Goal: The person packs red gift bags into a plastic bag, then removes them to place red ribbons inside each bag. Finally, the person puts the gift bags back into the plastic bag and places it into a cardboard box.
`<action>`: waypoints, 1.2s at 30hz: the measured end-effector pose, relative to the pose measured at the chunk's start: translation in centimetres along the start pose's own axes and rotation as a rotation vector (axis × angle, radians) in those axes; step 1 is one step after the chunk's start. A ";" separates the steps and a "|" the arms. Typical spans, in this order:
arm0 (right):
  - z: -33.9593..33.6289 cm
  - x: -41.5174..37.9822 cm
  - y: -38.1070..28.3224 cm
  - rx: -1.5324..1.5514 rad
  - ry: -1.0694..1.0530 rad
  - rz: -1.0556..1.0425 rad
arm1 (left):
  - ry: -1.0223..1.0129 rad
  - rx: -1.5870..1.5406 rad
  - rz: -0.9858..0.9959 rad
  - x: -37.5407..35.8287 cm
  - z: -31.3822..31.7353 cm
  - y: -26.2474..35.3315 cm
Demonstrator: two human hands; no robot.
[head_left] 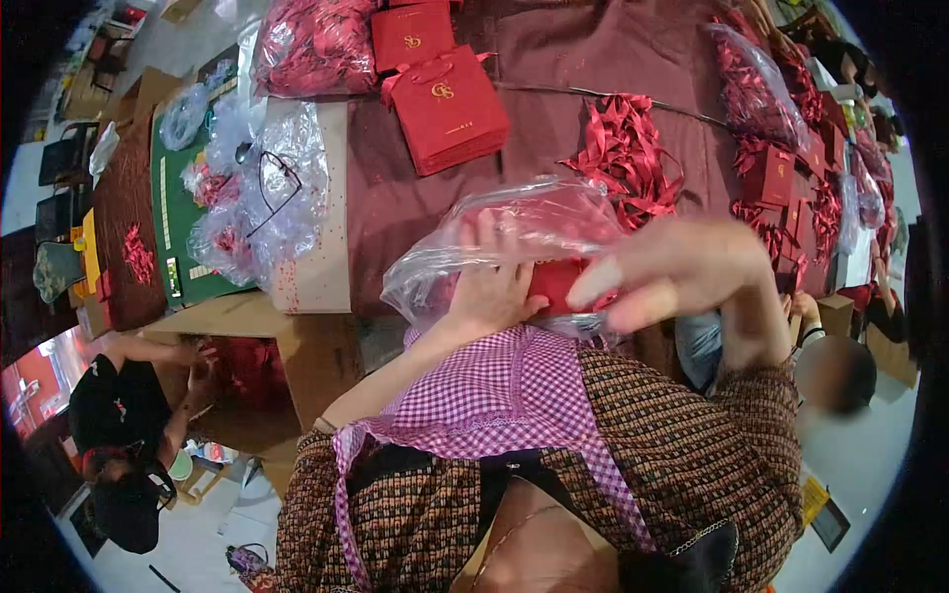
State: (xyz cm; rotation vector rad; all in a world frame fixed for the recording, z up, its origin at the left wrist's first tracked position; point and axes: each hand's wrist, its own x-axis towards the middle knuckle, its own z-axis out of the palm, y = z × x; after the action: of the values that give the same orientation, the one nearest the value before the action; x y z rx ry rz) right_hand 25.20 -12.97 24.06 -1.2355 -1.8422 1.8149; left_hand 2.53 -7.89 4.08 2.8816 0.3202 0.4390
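A clear plastic bag with red items inside lies at the table's near edge. My left hand rests on the bag with its fingers spread. Blurred by motion, my right hand is over the bag's right side, its thumb and fingers pointing left; whether it holds anything cannot be made out. Between my hands, part of a red box or paper bag shows. Just beyond the plastic bag is a heap of red ribbons. Farther back on the left sits a stack of red gift bags with gold lettering.
Bagged red ribbons lie at the back left, beside crumpled clear plastic. A cardboard box stands below left, near a person in black. More red boxes are at the right, where another person sits.
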 end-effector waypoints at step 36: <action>-10.4 23.1 24.9 0.946 0.771 0.269 | -0.136 0.022 -0.091 0.3 -1.6 0.1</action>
State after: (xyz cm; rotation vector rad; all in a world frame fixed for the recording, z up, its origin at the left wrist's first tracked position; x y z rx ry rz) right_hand 28.00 6.91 -5.27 -1.4631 -0.3349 1.6153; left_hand 2.28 -7.66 5.66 2.8853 0.4325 0.2246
